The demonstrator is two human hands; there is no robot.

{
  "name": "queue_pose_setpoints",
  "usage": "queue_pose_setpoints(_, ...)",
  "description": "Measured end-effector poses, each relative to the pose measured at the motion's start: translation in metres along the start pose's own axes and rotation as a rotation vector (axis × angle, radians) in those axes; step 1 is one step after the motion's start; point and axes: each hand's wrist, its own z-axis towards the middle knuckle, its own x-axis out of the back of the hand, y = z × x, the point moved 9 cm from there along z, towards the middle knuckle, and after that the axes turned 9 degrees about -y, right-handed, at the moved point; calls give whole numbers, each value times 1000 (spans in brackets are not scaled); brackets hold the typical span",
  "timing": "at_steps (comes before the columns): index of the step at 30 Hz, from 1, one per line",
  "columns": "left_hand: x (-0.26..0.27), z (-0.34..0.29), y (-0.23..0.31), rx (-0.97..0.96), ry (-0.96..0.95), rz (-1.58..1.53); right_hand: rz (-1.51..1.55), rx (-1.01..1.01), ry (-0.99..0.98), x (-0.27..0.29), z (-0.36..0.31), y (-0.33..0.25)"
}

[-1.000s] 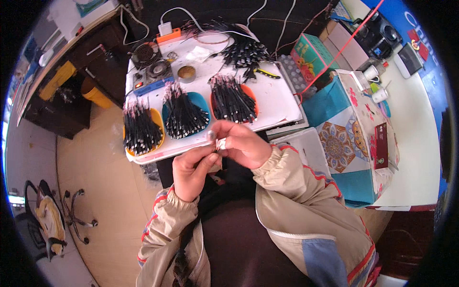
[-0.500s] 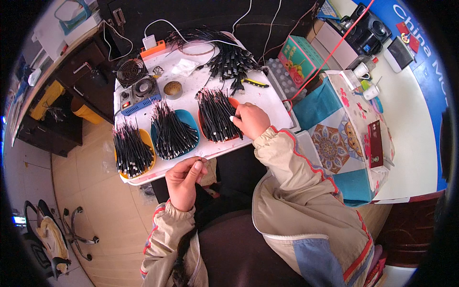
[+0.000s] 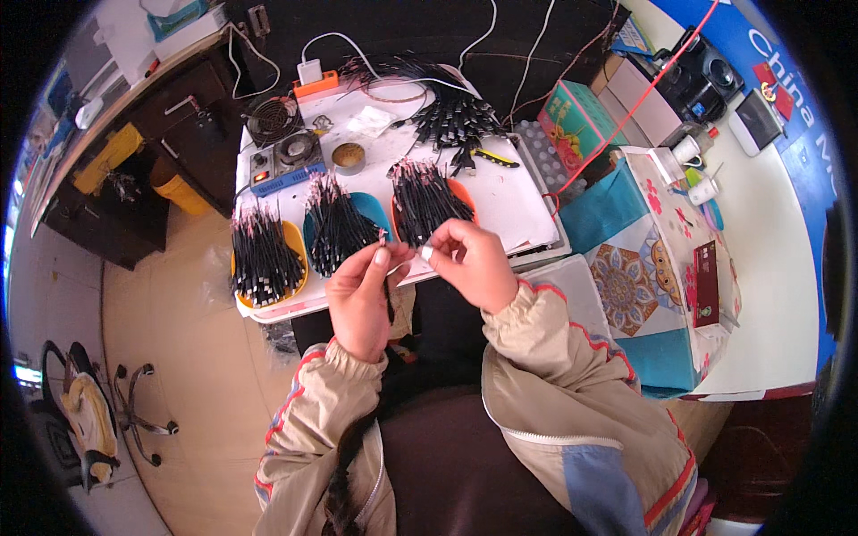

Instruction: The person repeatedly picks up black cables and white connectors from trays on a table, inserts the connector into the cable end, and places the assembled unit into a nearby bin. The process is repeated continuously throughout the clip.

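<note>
On the blue wall panel at your far right, you can read big white Latin lettering, sloping downward and cut off by the dark edge of your view. The slim maroon packet on the floral tablecloth, also to your right, bears a small pale mark, too tiny for you to make out. Colourful printing covers the green and pink carton, but you can read no words there

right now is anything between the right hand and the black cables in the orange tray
Nothing visible: the right hand appears just in front of the black cables in the orange tray, the left hand off leftward.
</note>
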Motion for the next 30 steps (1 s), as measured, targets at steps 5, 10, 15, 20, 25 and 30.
queue_pose_setpoints(5,-16,-2,7,-72,-6,-67,171,-45,-64,-29,-18,-13)
queue_pose_setpoints(10,-21,-10,9,-52,-32,-98,187,-21,-126,-37,-23,-8)
queue_pose_setpoints(15,-24,-13,10,-77,-56,-41,263,48,-135,-39,-25,-12)
queue_pose_setpoints(20,-23,-16,9,-110,-24,5,205,12,-230,-24,-28,-17)
queue_pose_setpoints(25,-30,-18,5,-41,-77,76,261,108,-179,2,-14,-28)
queue_pose_setpoints(30,-33,-20,2,45,-104,82,228,259,-165,7,-10,-47)
